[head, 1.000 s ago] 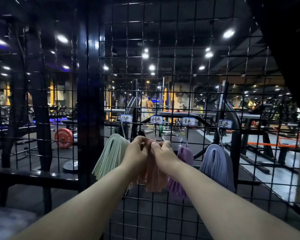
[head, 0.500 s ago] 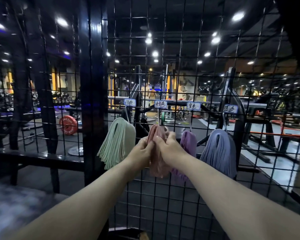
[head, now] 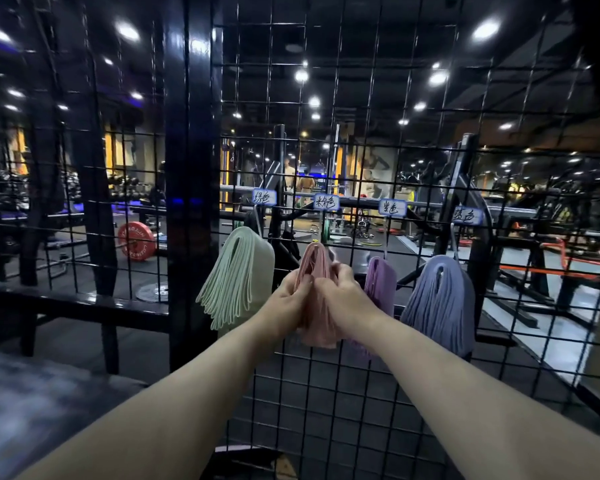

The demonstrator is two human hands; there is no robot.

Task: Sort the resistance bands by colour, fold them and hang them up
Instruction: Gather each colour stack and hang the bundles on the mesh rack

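Four folded bundles of resistance bands hang side by side on a black wire grid [head: 361, 386]: pale green bands [head: 238, 282] at the left, pink bands [head: 317, 268], purple bands [head: 381, 284], and blue-lilac bands [head: 440, 303] at the right. A small handwritten label [head: 325, 202] is fixed above each bundle. My left hand [head: 291, 299] and my right hand [head: 342, 294] meet at the pink bundle and grip it from both sides, fingers curled into the bands. Its lower part hangs between my wrists.
A thick black post [head: 191, 168] stands left of the grid, with a low black rail [head: 66, 303] running further left. Behind the mesh lies a gym floor with racks, a red weight plate [head: 136, 241] and people far off.
The view has shifted so the bundles sit higher and nearer. My hands slid down a little on the pink bundle, so its top now shows above my fingers.
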